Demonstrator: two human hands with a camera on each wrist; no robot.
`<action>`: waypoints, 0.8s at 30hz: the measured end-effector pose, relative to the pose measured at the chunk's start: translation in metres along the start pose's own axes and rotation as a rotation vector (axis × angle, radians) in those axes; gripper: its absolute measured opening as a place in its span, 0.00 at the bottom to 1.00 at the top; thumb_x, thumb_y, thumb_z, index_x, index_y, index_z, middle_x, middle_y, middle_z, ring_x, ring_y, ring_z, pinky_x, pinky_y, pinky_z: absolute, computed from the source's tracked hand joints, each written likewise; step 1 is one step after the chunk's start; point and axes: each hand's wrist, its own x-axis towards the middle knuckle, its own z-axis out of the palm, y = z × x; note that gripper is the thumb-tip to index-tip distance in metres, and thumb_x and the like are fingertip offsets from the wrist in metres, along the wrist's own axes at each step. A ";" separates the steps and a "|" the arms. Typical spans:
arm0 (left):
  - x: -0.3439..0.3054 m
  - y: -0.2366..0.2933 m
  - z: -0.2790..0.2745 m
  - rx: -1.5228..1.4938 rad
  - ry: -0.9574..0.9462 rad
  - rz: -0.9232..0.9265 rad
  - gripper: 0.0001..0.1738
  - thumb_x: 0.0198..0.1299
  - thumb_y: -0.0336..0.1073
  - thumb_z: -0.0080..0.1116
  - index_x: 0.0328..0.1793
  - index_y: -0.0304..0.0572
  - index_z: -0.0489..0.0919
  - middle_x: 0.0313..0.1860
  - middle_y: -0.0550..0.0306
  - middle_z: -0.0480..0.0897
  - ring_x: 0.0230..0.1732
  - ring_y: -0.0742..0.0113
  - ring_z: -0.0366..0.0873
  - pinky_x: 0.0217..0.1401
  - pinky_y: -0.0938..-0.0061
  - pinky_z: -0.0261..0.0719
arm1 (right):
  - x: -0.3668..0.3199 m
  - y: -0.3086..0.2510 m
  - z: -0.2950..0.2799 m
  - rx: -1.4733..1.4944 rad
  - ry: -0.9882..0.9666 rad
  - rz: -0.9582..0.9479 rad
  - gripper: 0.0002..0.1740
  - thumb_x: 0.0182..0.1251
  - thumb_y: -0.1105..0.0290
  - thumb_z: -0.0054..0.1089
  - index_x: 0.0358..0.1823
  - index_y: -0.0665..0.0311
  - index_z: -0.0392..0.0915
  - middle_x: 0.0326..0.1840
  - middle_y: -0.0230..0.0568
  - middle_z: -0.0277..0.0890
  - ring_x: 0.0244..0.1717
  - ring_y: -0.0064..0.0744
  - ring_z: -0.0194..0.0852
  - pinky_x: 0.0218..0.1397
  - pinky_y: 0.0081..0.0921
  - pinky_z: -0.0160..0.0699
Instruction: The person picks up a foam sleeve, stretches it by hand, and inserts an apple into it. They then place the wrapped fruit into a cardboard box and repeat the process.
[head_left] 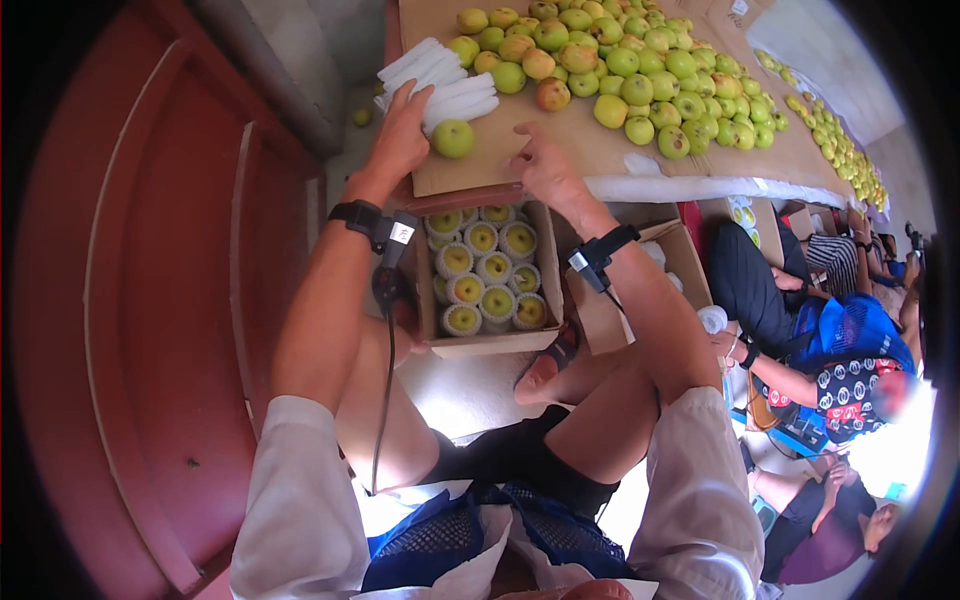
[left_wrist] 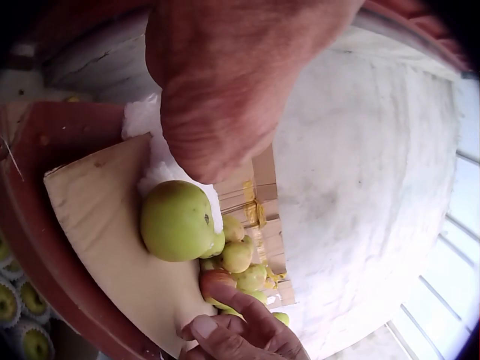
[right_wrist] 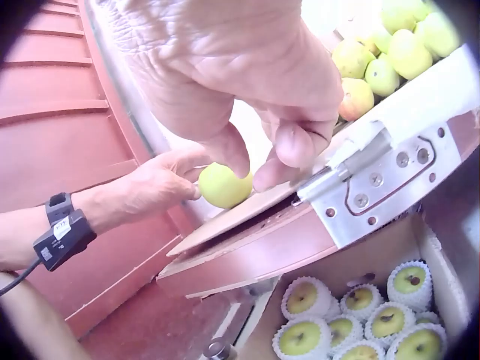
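Note:
My left hand [head_left: 398,138] rests on a stack of white foam net sleeves [head_left: 440,85] at the table's near left corner, two fingers spread over it. Right beside that hand a green apple [head_left: 454,138] sits on the cardboard; in the left wrist view the apple [left_wrist: 178,221] shows close below the palm. My right hand [head_left: 550,170] hovers over the cardboard [head_left: 480,172] near the table edge, fingers loosely bent and holding nothing. Below the edge stands a carton [head_left: 490,345] of apples in foam nets [head_left: 494,267].
A large heap of green and reddish apples [head_left: 640,75] covers the table beyond my hands. A second open carton [head_left: 600,305] stands to the right of the first. A red door [head_left: 150,300] is at left. Other people [head_left: 840,350] sit working at right.

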 end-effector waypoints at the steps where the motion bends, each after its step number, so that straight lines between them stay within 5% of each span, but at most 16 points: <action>1: -0.001 -0.001 0.000 0.010 0.004 -0.002 0.38 0.53 0.12 0.46 0.75 0.37 0.70 0.80 0.37 0.60 0.79 0.38 0.60 0.80 0.58 0.62 | 0.001 0.005 -0.007 -0.015 0.043 -0.019 0.31 0.63 0.69 0.64 0.67 0.67 0.69 0.42 0.52 0.84 0.46 0.50 0.85 0.52 0.40 0.81; 5: 0.004 -0.010 0.008 0.070 0.119 0.046 0.37 0.53 0.16 0.45 0.73 0.37 0.71 0.78 0.35 0.64 0.77 0.36 0.61 0.81 0.57 0.62 | 0.008 0.020 -0.054 -0.130 0.231 -0.014 0.29 0.62 0.69 0.64 0.66 0.65 0.72 0.35 0.45 0.84 0.38 0.42 0.85 0.46 0.36 0.82; 7: 0.009 -0.012 0.010 0.084 0.180 0.084 0.34 0.54 0.17 0.49 0.72 0.36 0.73 0.76 0.35 0.66 0.76 0.34 0.62 0.80 0.54 0.62 | 0.006 0.020 -0.087 0.019 0.266 -0.113 0.28 0.64 0.75 0.63 0.67 0.65 0.70 0.30 0.37 0.79 0.23 0.27 0.76 0.30 0.24 0.77; 9: 0.012 -0.002 0.004 0.183 0.237 0.131 0.29 0.58 0.21 0.50 0.69 0.36 0.75 0.73 0.38 0.73 0.68 0.44 0.75 0.74 0.62 0.70 | -0.005 0.012 -0.119 0.114 0.248 -0.120 0.24 0.66 0.72 0.62 0.64 0.62 0.75 0.29 0.33 0.77 0.24 0.22 0.74 0.28 0.20 0.71; 10: 0.005 0.041 -0.023 0.021 0.126 0.012 0.33 0.56 0.14 0.42 0.71 0.32 0.71 0.75 0.35 0.67 0.75 0.37 0.65 0.79 0.59 0.64 | -0.017 0.002 -0.132 0.192 0.243 -0.132 0.24 0.66 0.71 0.62 0.64 0.63 0.75 0.29 0.33 0.77 0.25 0.23 0.75 0.28 0.19 0.71; 15: 0.004 0.079 -0.042 0.027 0.177 0.172 0.30 0.57 0.14 0.44 0.68 0.32 0.72 0.72 0.38 0.70 0.72 0.37 0.68 0.76 0.59 0.67 | -0.084 -0.032 -0.173 0.278 0.086 -0.135 0.23 0.65 0.70 0.63 0.61 0.65 0.75 0.24 0.30 0.76 0.22 0.18 0.73 0.25 0.15 0.65; 16: 0.003 0.086 -0.044 0.032 0.183 0.190 0.30 0.57 0.15 0.44 0.68 0.32 0.73 0.72 0.38 0.71 0.72 0.38 0.69 0.76 0.59 0.67 | -0.094 -0.031 -0.186 0.190 0.003 0.029 0.27 0.62 0.67 0.67 0.63 0.65 0.73 0.35 0.41 0.81 0.35 0.31 0.81 0.37 0.25 0.77; 19: -0.003 0.110 -0.051 0.020 0.204 0.247 0.28 0.59 0.16 0.46 0.69 0.33 0.73 0.71 0.39 0.72 0.71 0.39 0.71 0.74 0.61 0.70 | -0.138 -0.044 -0.186 0.020 0.024 0.177 0.20 0.69 0.66 0.59 0.61 0.62 0.79 0.29 0.28 0.75 0.26 0.16 0.72 0.27 0.16 0.64; 24: -0.015 0.145 -0.063 -0.111 0.230 0.180 0.27 0.62 0.18 0.46 0.69 0.34 0.73 0.68 0.41 0.75 0.69 0.46 0.74 0.69 0.66 0.74 | -0.154 0.027 -0.177 0.066 -0.122 0.326 0.18 0.69 0.60 0.59 0.56 0.59 0.82 0.33 0.26 0.77 0.28 0.13 0.72 0.26 0.14 0.59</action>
